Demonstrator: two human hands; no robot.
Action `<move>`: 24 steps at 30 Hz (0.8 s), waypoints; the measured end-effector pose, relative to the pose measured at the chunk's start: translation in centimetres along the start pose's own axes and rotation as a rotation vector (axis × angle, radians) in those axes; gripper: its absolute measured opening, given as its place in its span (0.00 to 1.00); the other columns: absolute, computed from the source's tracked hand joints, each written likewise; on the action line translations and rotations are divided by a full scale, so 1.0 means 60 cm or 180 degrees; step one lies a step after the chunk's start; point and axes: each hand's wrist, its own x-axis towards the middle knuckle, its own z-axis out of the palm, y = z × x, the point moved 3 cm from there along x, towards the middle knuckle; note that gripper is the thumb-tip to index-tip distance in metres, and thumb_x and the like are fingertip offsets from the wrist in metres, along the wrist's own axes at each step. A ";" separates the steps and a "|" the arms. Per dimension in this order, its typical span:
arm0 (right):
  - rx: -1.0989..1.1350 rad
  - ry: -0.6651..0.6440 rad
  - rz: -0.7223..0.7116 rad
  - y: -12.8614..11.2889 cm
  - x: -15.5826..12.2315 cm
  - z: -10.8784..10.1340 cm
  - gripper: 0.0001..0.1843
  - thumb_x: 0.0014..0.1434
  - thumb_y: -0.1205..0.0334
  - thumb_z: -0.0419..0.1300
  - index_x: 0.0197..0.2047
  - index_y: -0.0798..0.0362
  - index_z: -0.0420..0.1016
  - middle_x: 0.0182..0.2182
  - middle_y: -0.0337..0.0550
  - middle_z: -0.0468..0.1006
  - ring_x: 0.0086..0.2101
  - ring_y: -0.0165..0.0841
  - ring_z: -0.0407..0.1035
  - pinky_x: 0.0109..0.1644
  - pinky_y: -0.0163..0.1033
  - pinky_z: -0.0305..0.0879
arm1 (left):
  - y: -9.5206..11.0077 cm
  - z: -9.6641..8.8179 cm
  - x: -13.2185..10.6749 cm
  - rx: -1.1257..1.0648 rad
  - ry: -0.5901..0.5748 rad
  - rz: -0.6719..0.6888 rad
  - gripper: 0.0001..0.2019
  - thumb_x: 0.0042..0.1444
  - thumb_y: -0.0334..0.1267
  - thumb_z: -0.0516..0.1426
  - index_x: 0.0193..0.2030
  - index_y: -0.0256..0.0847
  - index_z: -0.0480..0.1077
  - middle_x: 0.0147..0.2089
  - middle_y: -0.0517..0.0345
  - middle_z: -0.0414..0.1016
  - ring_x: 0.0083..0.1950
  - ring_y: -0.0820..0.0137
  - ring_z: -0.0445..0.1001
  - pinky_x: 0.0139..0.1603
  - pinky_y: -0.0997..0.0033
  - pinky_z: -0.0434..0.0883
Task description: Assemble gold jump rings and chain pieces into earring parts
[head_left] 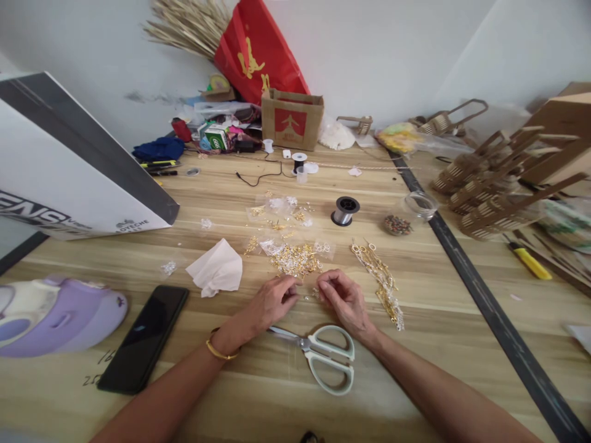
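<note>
My left hand [276,299] is closed in a pinch just in front of a pile of small gold and silver beads [297,259]. Facing it, my right hand [344,299] also pinches, with tiny bits close to its fingertips. Whatever either hand holds is too small to make out. Light-handled scissors [305,344] lie on the table between my wrists, blades toward the left. Right of my right hand lies a bundle of gold and silver chains [382,280]. A crumpled pale cloth or tissue [216,268] is left of my left hand.
A wire spool [344,212] and a jar of mixed beads [399,224] stand behind the hands. At left are a phone [144,338], a purple object [69,315] and a big white box [78,178]. Small baskets [489,184] and a yellow-handled tool [529,258] are at right.
</note>
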 end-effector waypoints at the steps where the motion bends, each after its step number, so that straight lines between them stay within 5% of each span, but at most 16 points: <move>1: 0.0027 -0.0011 -0.0006 0.001 -0.001 0.000 0.13 0.60 0.52 0.56 0.33 0.54 0.68 0.20 0.35 0.67 0.21 0.27 0.59 0.24 0.32 0.56 | 0.000 0.000 0.000 -0.0027 0.0000 0.0036 0.05 0.54 0.27 0.56 0.37 0.38 0.70 0.30 0.59 0.72 0.32 0.72 0.70 0.36 0.74 0.68; 4: 0.0146 -0.0028 0.0000 0.004 -0.003 0.000 0.11 0.61 0.54 0.56 0.34 0.54 0.68 0.21 0.35 0.67 0.21 0.26 0.59 0.24 0.32 0.56 | 0.001 -0.002 0.002 -0.0088 -0.0048 0.0132 0.05 0.55 0.27 0.56 0.29 0.37 0.69 0.29 0.59 0.71 0.32 0.72 0.69 0.36 0.74 0.67; 11: -0.0044 0.0357 -0.0084 -0.030 0.016 -0.022 0.10 0.61 0.55 0.55 0.40 0.53 0.66 0.30 0.40 0.71 0.23 0.26 0.62 0.22 0.30 0.59 | 0.010 -0.017 0.004 -0.0163 -0.0024 0.0059 0.06 0.53 0.25 0.57 0.27 0.36 0.69 0.27 0.60 0.69 0.30 0.73 0.67 0.34 0.75 0.65; 17: -0.2156 -0.0394 -0.0573 -0.050 0.032 -0.047 0.09 0.61 0.65 0.52 0.46 0.52 0.68 0.43 0.46 0.71 0.28 0.28 0.68 0.28 0.33 0.64 | 0.008 -0.017 -0.001 -0.0126 -0.0018 0.0158 0.05 0.53 0.25 0.56 0.29 0.36 0.70 0.29 0.60 0.70 0.30 0.73 0.67 0.34 0.75 0.65; 21: -0.3428 -0.1157 -0.0716 -0.047 0.025 -0.031 0.15 0.60 0.74 0.51 0.47 0.52 0.68 0.46 0.47 0.70 0.32 0.30 0.71 0.34 0.34 0.64 | 0.002 -0.013 -0.003 -0.0127 0.0082 0.0229 0.06 0.54 0.26 0.56 0.29 0.37 0.70 0.29 0.59 0.70 0.31 0.73 0.68 0.35 0.74 0.65; 24: -0.4007 -0.1474 -0.0656 -0.044 0.023 -0.013 0.13 0.59 0.76 0.51 0.44 0.53 0.69 0.44 0.46 0.71 0.31 0.29 0.70 0.30 0.31 0.61 | 0.004 -0.014 -0.003 -0.0056 0.0124 0.0234 0.06 0.53 0.25 0.56 0.28 0.37 0.70 0.28 0.59 0.71 0.30 0.73 0.68 0.34 0.74 0.66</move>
